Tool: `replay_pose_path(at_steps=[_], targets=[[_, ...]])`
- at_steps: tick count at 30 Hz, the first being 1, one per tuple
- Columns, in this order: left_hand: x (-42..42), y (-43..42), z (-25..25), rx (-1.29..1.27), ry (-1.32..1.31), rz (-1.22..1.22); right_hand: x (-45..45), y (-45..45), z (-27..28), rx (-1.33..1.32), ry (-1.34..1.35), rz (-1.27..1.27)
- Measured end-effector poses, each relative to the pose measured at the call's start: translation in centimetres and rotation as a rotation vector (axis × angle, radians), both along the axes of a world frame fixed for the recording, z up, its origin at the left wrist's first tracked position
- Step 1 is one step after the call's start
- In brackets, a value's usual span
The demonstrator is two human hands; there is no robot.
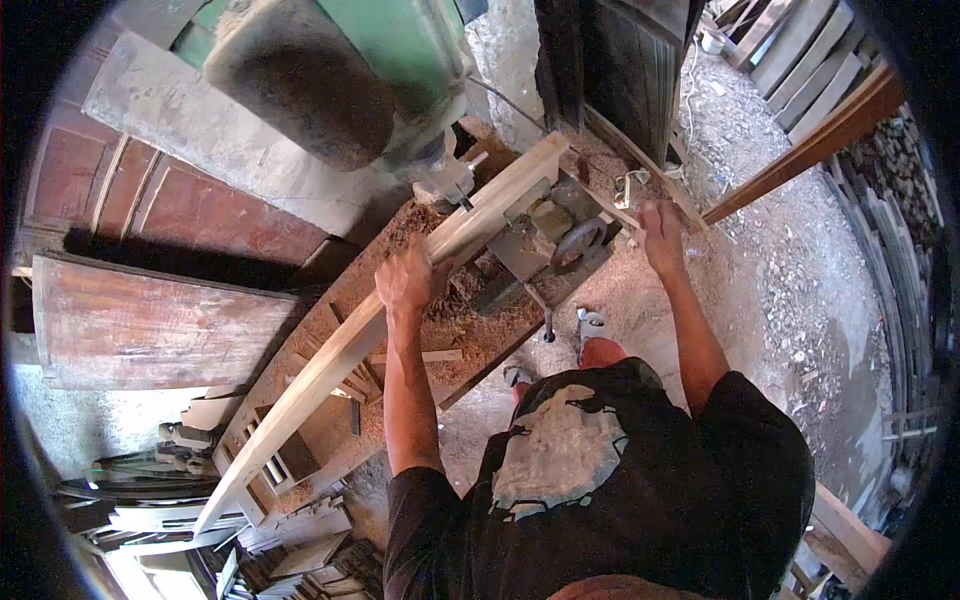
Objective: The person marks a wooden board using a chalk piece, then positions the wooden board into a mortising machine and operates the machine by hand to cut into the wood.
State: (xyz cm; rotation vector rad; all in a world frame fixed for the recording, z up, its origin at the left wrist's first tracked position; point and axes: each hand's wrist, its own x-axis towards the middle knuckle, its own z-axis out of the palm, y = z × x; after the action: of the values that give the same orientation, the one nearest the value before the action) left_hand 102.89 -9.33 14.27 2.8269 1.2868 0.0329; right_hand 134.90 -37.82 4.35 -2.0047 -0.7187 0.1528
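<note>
A long pale wooden beam lies diagonally across the machine's bed, its upper end under the drill head. My left hand is closed over the beam near its middle. Just beyond it, the drill chuck and bit of the green machine stand close to the beam's edge. My right hand is closed round the end of a thin lever or stick beside the machine. Between my hands sits a round metal handwheel, with a clamp block next to it.
Sawdust covers the wooden bench. Reddish panels lean at the left. Stacked boards stand at the upper right, and a brown plank slants there. Scrap wood is heaped at the lower left.
</note>
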Motion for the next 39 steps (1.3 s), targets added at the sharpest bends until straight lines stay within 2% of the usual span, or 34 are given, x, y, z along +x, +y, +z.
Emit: replay_pose_path(at_steps=[2, 5, 7, 8, 11, 12, 15, 16, 19, 20, 23, 24, 27, 30, 33, 36, 39], targets=[[0.0, -0.1, 0.1, 0.011, -0.002, -0.013, 0.0, 1.9, 0.4, 0.200, 0.091, -0.018], [-0.1, -0.3, 0.3, 0.007, -0.015, -0.030, -3.3, 5.6, 1.2, 0.291, 0.067, 0.056], [0.0, -0.5, 0.8, -0.017, -0.028, -0.023, -5.8, 7.7, 0.4, 0.294, 0.239, 0.069], [-0.1, -0.4, 0.8, 0.002, -0.029, -0.020, -6.1, 8.2, -0.7, 0.310, 0.139, 0.001], [-0.1, -0.5, 0.6, 0.022, -0.017, -0.012, -7.9, 8.0, 4.5, 0.203, -0.169, 0.135], [0.0, -0.6, 1.0, 0.012, -0.006, -0.011, -7.8, 7.3, 5.6, 0.117, -0.216, 0.311], [0.1, -0.5, 0.9, 0.017, -0.009, -0.005, -8.2, 5.8, 9.5, 0.189, 0.043, 0.412], [0.0, -0.5, 0.7, 0.021, -0.013, -0.003, -6.7, 5.8, 7.9, 0.327, 0.188, 0.468], [0.2, -0.4, 0.8, -0.028, 0.023, 0.036, -2.6, 4.3, 5.7, 0.071, 0.215, 0.619], [0.4, -0.2, 0.7, -0.022, 0.008, 0.030, -2.7, 4.4, 4.3, 0.132, 0.305, 0.696], [0.1, -0.1, 0.4, -0.027, 0.020, 0.029, -2.3, 4.8, 1.5, 0.159, 0.311, 0.716], [0.3, 0.0, 0.5, -0.037, 0.048, 0.036, -2.7, 4.8, 2.6, 0.098, 0.190, 0.696], [0.1, 0.1, 0.2, -0.008, 0.056, 0.010, -3.4, 4.9, 4.0, 0.026, 0.073, 0.671], [0.0, -0.2, 0.5, 0.006, 0.031, -0.011, -3.3, 5.2, 5.6, -0.038, -0.025, 0.770], [0.2, -0.3, 0.6, -0.007, 0.008, -0.029, -2.7, 5.2, 6.6, -0.069, -0.003, 0.827], [0.1, -0.2, 0.4, -0.012, -0.016, -0.040, -2.2, 5.4, 5.9, 0.031, -0.017, 0.852], [0.0, -0.6, 0.3, 0.011, -0.066, -0.016, -1.6, 5.0, 5.1, 0.146, 0.315, 0.735]])
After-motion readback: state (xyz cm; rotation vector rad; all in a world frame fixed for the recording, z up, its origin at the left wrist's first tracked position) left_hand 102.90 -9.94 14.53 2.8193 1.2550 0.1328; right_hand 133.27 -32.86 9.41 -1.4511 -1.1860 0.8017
